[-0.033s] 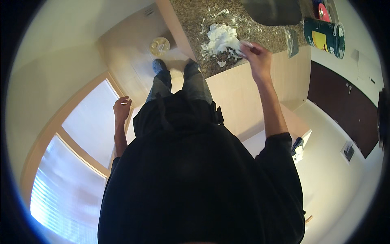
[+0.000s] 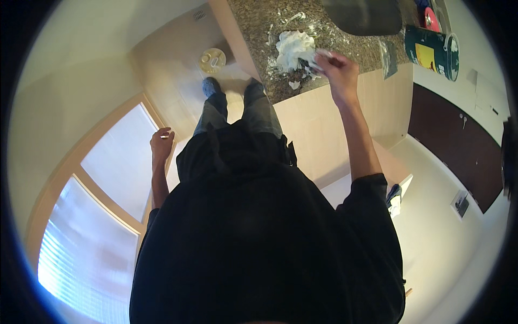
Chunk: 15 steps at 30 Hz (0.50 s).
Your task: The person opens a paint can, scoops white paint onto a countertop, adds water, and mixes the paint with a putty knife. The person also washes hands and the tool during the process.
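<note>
A mound of white paste (image 2: 295, 47) lies on the speckled brown countertop (image 2: 253, 21), with smears and crumbs round it. At its right edge is my right hand (image 2: 341, 73), fingers closed round something whose pale, blurred front end meets the paste; its kind does not show. Low on the left, away from the counter, hangs my left hand (image 2: 161, 143) with curled fingers. A small whitish bit shows between those fingers, too small to name.
A dark green bucket (image 2: 426, 51) stands at the counter's right end, near a flat greyish plate (image 2: 388, 58) overhanging the edge. A dark rounded panel (image 2: 364, 16) lies behind. On the floor near my feet is a yellowish round lid (image 2: 212, 60). Left is a framed glass door (image 2: 116, 156).
My right hand has shifted very slightly left, still at the paste. The view has moved a little; my left hand looks the same.
</note>
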Motion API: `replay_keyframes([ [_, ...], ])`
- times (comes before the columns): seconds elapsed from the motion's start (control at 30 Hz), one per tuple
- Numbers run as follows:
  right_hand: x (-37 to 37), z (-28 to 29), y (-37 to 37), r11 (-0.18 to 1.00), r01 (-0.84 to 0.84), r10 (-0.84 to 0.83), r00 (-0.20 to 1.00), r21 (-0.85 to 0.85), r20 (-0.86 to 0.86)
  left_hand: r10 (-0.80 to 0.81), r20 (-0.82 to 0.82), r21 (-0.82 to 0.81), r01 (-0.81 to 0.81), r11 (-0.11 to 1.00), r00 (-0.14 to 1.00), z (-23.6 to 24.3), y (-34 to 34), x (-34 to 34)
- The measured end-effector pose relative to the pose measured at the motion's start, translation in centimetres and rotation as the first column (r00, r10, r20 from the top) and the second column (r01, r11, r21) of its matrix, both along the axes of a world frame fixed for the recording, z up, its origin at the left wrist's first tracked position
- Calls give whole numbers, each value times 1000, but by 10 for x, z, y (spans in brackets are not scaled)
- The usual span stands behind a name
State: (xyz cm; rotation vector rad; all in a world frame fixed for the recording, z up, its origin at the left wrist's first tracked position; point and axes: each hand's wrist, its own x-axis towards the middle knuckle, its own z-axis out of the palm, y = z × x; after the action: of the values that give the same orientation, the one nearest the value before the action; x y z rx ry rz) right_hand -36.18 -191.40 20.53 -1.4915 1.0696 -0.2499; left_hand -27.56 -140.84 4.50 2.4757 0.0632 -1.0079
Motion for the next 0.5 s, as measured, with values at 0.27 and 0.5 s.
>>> replay_keyframes([
  [0.27,22,23,-20,-30,-496,695,613,-868,-374,47,21,-12,-47,999,999,-7,-13,-33],
  [0.5,-9,14,-25,-225,-671,751,342,-706,-565,129,24,0,-129,992,991,-8,-30,-62],
])
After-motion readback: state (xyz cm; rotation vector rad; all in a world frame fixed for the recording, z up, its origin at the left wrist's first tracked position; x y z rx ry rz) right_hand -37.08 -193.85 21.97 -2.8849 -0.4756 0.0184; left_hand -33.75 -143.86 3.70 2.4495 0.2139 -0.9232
